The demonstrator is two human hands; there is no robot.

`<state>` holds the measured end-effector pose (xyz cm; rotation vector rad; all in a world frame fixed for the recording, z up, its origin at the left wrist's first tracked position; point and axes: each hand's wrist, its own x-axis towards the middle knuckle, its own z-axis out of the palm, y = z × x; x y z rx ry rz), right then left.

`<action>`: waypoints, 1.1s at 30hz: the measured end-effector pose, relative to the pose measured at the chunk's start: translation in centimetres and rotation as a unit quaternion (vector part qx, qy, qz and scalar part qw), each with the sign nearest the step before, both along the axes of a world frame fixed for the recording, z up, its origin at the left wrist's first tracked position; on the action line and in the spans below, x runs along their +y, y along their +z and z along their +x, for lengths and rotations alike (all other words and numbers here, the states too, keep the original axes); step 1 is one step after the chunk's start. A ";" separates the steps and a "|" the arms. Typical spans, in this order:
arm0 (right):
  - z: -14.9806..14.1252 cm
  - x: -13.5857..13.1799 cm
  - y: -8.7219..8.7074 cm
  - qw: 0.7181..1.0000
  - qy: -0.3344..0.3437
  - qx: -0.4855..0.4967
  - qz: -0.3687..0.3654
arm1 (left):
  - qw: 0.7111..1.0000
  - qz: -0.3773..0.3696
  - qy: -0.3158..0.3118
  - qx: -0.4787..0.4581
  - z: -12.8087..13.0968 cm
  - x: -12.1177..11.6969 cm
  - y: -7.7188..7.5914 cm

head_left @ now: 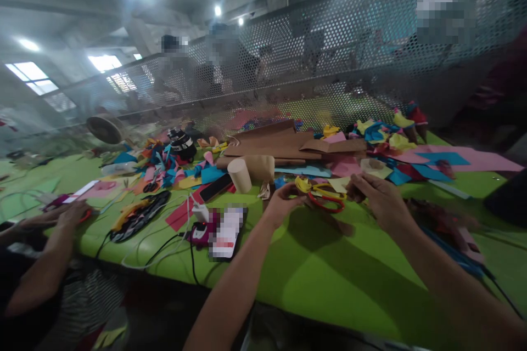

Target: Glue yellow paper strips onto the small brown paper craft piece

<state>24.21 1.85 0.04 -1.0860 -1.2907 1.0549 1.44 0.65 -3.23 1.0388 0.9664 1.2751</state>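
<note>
My left hand [284, 204] is closed, its fingertips at a small yellow folded piece [303, 184], which looks like paper or cloth. Just right of it, between my hands, a red loop [331, 208] and a yellow strip [332, 192] show; whether they join the folded piece I cannot tell. My right hand [381, 197] is raised over the green table [325, 279] with thumb and fingers pinched together. What lies in that pinch, if anything, is hidden. Brown shapes [341, 225] below the hands are blurred.
A phone [227, 233] and a purple device with a white plug [203, 228] lie left, among cables. Behind stand a pale roll [239, 175], brown cardboard [272, 142] and coloured scraps [379, 131]. A perforated metal screen [288, 55] closes the back. Another person's hands [69, 216] work at left.
</note>
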 end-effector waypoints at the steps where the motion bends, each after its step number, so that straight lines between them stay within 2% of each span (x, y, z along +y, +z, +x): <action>1: 0.0 0.0 -0.1 1.000 -0.002 -0.004 0.002 | 1.000 -0.002 0.001 0.001 0.0 0.0 -0.1; 9: 0.3 0.3 -1.0 0.999 -0.009 -0.040 0.010 | 1.000 0.005 -0.023 -0.015 0.3 0.1 -0.4; 14: 0.2 0.0 -0.9 0.998 -0.016 -0.052 0.009 | 0.999 0.006 -0.033 -0.025 0.4 0.1 -0.5; 17: 0.1 -0.4 -0.4 0.999 -0.021 -0.049 0.005 | 0.997 -0.008 -0.065 -0.035 0.4 -0.3 -0.1; 22: -0.3 -0.7 0.0 0.999 0.021 -0.024 -0.004 | 0.989 -0.052 -0.125 -0.052 0.5 -1.0 0.5; 28: -0.5 -1.1 -0.6 0.997 0.046 -0.029 0.058 | 0.983 -0.058 -0.162 -0.065 0.5 -1.3 0.6; 33: -0.5 -1.9 0.1 0.990 0.079 -0.060 0.100 | 0.978 -0.114 -0.174 -0.018 1.4 -1.8 1.0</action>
